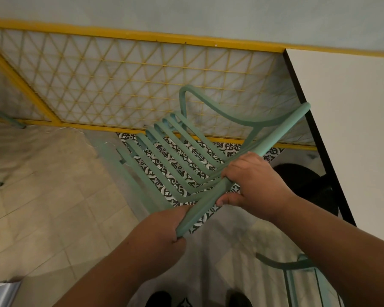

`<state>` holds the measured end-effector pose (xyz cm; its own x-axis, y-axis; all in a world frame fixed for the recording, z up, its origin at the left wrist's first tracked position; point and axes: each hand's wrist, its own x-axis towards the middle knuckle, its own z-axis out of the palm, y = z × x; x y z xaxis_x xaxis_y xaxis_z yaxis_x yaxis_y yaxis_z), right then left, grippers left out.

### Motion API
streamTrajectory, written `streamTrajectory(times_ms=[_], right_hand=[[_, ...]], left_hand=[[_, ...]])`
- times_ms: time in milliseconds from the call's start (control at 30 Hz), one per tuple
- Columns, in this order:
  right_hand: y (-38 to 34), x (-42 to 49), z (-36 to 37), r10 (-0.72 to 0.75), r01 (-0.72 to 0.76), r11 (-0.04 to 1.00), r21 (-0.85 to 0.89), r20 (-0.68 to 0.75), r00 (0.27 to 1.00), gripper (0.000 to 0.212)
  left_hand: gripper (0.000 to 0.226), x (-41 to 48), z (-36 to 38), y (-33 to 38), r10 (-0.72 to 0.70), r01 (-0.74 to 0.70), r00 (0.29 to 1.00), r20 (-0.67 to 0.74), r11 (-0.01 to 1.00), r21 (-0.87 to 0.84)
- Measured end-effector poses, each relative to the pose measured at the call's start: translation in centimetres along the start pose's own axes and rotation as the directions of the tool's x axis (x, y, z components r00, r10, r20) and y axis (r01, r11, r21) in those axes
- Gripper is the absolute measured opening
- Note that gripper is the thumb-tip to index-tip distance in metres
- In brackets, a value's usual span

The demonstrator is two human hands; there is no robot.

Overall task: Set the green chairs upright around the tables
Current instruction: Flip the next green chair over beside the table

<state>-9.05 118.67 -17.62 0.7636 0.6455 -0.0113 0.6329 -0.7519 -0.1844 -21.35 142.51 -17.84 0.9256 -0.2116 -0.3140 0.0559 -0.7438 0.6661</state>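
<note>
A green metal chair (177, 156) with curved slats and a looping armrest fills the middle of the view, seen from above and behind. Both hands grip its round top bar, which slants from lower left to upper right. My left hand (164, 227) holds the bar's lower end. My right hand (253, 180) is wrapped around the bar's middle. The chair's legs are blurred and mostly hidden below the seat. A white table (350, 120) with a black edge stands just right of the chair.
A yellow lattice railing (142, 85) runs behind the chair. A second green chair (297, 271) shows at the lower right, and green chair legs (0, 151) at the far left. A black round stool (306, 185) sits under the table. Pale tiled floor spreads left.
</note>
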Motion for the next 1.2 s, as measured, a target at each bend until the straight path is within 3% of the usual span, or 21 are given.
streamTrajectory(times_ms=[200,367,700,833,867,933,1000,1100,1200], right_hand=[[-2.6,1.2,0.3,0.050,-0.050,0.999,0.018,0.028,0.998,0.075],[-5.3,2.4,0.4,0.058,-0.057,0.998,-0.010,0.065,0.996,0.077],[-9.7,4.9,0.9,0.072,-0.070,0.997,-0.019,0.086,0.994,0.074],[-10.1,5.2,0.9,0.073,-0.074,0.997,0.004,0.120,0.990,0.074],[-9.8,4.9,0.8,0.078,-0.085,0.995,0.045,0.127,0.989,0.078],[-8.8,4.2,0.2,0.103,-0.119,0.986,0.120,0.126,0.987,0.099],[-7.1,3.6,-0.8,0.137,-0.149,0.983,0.109,0.113,0.984,0.118],[-3.7,3.4,-2.1,0.201,-0.203,0.979,0.005,0.135,0.970,0.130],[-0.4,3.7,-3.2,0.237,-0.229,0.971,-0.065,0.147,0.960,0.133]], left_hand=[[0.058,-1.1,-2.1,-2.0,-0.006,0.006,0.999,0.039,1.000,-0.003],[0.080,-2.0,-4.8,-3.6,-0.035,0.034,0.994,0.107,0.999,0.014],[0.067,-3.4,-8.3,-7.4,-0.172,0.168,0.978,0.121,0.985,0.043],[0.061,-3.5,-8.8,-7.3,-0.226,0.206,0.967,0.121,0.966,0.159],[0.064,-3.4,-8.7,-6.9,-0.220,0.188,0.969,0.109,0.950,0.248],[0.097,-3.1,-8.2,-5.2,-0.187,0.161,0.982,0.029,0.906,0.391],[0.122,-2.4,-7.4,-2.4,-0.137,0.164,0.986,-0.099,0.916,0.365],[0.118,-0.1,-5.6,1.0,-0.048,0.125,0.966,-0.252,0.946,0.298],[0.110,2.4,-4.0,2.4,-0.053,0.133,0.965,-0.258,0.942,0.307]])
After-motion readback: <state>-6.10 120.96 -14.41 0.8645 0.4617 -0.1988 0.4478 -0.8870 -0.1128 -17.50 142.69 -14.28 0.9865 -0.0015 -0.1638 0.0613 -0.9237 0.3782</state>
